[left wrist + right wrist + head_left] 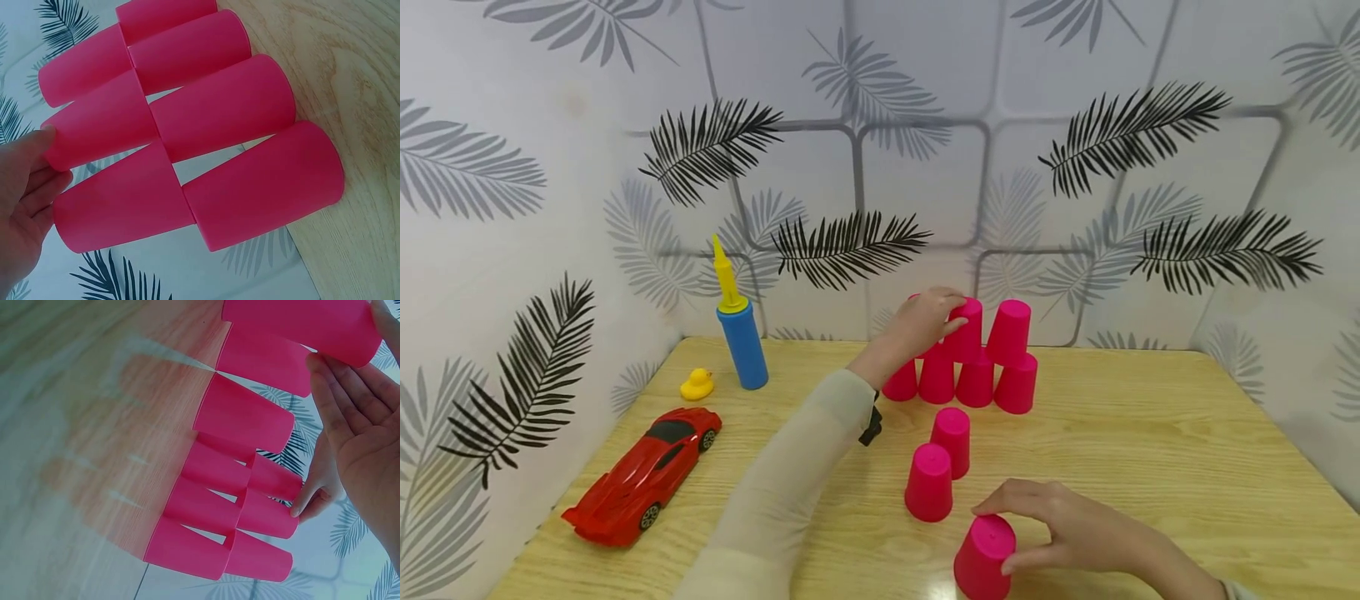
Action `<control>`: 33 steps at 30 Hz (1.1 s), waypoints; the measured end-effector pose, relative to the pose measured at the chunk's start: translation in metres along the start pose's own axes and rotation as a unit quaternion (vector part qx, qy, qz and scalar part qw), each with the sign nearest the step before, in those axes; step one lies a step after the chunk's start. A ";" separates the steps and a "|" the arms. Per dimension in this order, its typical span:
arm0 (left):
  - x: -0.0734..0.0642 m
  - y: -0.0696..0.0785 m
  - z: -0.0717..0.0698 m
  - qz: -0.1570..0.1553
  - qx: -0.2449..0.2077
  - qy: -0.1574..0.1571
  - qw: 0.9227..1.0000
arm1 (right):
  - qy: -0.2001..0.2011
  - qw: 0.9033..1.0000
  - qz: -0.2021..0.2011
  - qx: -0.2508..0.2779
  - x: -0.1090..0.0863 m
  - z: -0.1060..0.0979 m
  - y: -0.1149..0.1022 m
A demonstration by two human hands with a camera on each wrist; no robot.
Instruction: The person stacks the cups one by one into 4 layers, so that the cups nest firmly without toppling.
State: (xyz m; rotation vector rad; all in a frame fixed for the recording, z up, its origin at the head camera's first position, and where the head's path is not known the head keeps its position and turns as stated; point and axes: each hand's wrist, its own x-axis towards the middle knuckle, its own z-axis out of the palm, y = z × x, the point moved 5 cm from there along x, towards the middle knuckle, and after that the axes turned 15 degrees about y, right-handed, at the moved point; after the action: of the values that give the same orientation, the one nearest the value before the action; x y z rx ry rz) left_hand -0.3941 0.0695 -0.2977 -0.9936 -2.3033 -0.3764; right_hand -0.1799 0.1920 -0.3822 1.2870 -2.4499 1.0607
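Note:
Pink cups stand upside down in two rows at the back of the table. My left hand [921,323] holds the middle upper cup [967,333] by its top, thumb on the near side. Beside it sits another upper cup [1009,333]; the left one is mostly hidden behind the hand. Several cups form the bottom row [265,184]. At the front, my right hand [1067,529] grips an upside-down pink cup [981,560] between thumb and fingers. Two more pink cups, a farther one [952,442] and a nearer one [928,485], stand between the hands.
On the left side of the wooden table [1150,450] lie a red toy car [643,475] and a small yellow duck [697,384]. A blue and yellow hand pump [743,346] stands upright near the leaf-patterned wall [917,192] behind the table.

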 end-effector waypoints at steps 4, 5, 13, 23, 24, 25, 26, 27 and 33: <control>-0.004 -0.004 -0.003 0.003 0.010 0.012 1.000 | -0.004 1.000 0.017 -0.001 0.001 -0.001 0.001; -0.006 -0.005 -0.005 0.003 0.008 0.021 1.000 | -0.002 1.000 0.019 -0.004 0.001 -0.002 0.001; -0.028 -0.019 -0.024 -0.021 -0.052 0.093 0.994 | 0.105 0.992 -0.056 -0.052 -0.001 -0.030 0.008; -0.080 -0.025 -0.052 -0.073 -0.195 0.162 0.965 | 0.320 0.944 -0.030 -0.073 0.001 -0.104 0.036; -0.086 -0.024 -0.053 -0.080 -0.205 0.160 0.962 | 0.338 0.938 -0.026 -0.068 0.002 -0.111 0.038; -0.093 -0.023 -0.053 -0.087 -0.214 0.156 0.960 | 0.355 0.933 -0.022 -0.061 0.004 -0.117 0.041; -0.099 -0.023 -0.053 -0.093 -0.223 0.151 0.958 | 0.371 0.927 -0.020 -0.055 0.006 -0.122 0.044; -0.106 -0.022 -0.053 -0.101 -0.232 0.145 0.956 | 0.386 0.921 -0.019 -0.046 0.009 -0.126 0.047; -0.139 -0.012 -0.051 -0.123 -0.282 0.091 0.947 | 0.457 0.889 -0.005 0.021 0.032 -0.146 0.066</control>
State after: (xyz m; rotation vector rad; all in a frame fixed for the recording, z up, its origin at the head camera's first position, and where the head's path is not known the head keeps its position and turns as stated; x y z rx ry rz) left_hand -0.3070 -0.0411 -0.3450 -0.8725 -2.1904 -1.2309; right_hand -0.2741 0.2928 -0.2942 0.5637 -1.6860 1.3154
